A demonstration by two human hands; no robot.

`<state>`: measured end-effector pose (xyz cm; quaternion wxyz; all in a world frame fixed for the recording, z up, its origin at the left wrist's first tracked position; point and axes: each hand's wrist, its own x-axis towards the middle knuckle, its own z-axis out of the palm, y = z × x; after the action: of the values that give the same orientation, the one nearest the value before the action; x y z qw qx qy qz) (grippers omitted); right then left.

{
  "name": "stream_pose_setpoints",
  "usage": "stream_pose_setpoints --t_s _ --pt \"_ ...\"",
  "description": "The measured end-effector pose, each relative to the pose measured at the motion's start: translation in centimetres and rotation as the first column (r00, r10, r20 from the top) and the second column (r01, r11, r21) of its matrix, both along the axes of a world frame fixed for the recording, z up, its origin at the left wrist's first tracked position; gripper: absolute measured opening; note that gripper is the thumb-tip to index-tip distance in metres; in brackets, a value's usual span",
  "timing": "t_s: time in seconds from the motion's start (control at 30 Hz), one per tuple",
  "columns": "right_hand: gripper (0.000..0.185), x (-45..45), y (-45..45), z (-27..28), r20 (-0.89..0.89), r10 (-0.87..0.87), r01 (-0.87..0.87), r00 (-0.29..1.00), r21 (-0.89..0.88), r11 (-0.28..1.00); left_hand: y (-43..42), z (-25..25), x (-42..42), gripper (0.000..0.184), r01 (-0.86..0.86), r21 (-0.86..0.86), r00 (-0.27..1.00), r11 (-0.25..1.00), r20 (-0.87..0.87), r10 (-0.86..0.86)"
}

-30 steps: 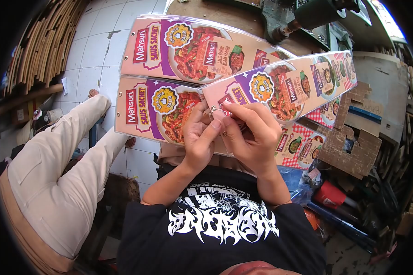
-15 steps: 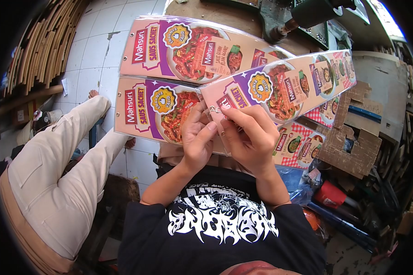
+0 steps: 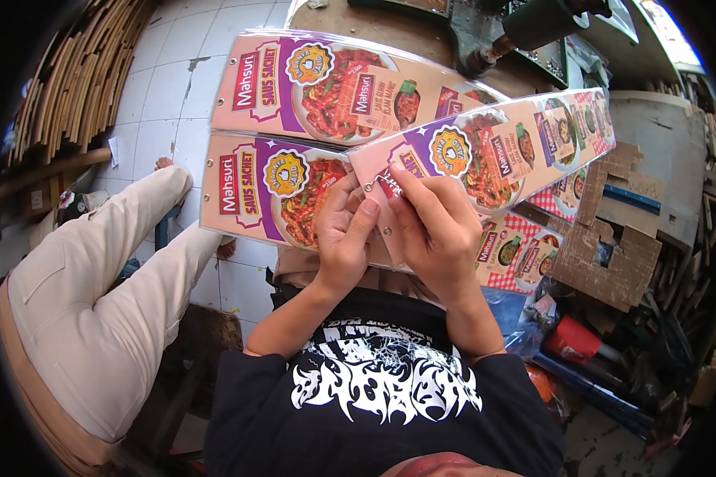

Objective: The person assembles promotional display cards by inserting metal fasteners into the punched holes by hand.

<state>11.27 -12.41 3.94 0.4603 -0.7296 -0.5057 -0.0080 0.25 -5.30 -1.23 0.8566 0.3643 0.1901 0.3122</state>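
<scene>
A long laminated printed strip (image 3: 525, 147) slants up to the right over other printed strips. My right hand (image 3: 441, 226) grips its near end, thumb and fingers pressed on the printed face. A small metal ring (image 3: 369, 187) sits at an eyelet in this strip's corner; a second eyelet (image 3: 387, 231) shows lower on the same edge. My left hand (image 3: 344, 238) is closed beside that edge, its fingertips close to the ring. What it pinches is hidden. Beneath my hands lies another strip (image 3: 250, 187), with a further strip (image 3: 254, 87) above it, both with eyelets at their left ends.
A drill-like machine (image 3: 525, 36) stands on the workbench (image 3: 366, 24) at the top. Cut brown boards (image 3: 612, 262) lie at the right. Another person's legs (image 3: 103, 294) are at the left on the tiled floor (image 3: 191, 87). Stacked wooden slats (image 3: 79, 79) fill the upper left.
My right fingers have shifted slightly up and left over the strip's end, and the lower eyelet now shows more clearly. The left hand has barely moved.
</scene>
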Motion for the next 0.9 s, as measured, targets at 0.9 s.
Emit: stream_pose_setpoints --t_s 0.9 --pt "0.041 0.34 -0.10 -0.66 0.125 0.046 -0.043 0.991 -0.029 0.999 -0.15 -0.08 0.07 0.042 -0.019 0.027 1.000 0.999 -0.007 0.019"
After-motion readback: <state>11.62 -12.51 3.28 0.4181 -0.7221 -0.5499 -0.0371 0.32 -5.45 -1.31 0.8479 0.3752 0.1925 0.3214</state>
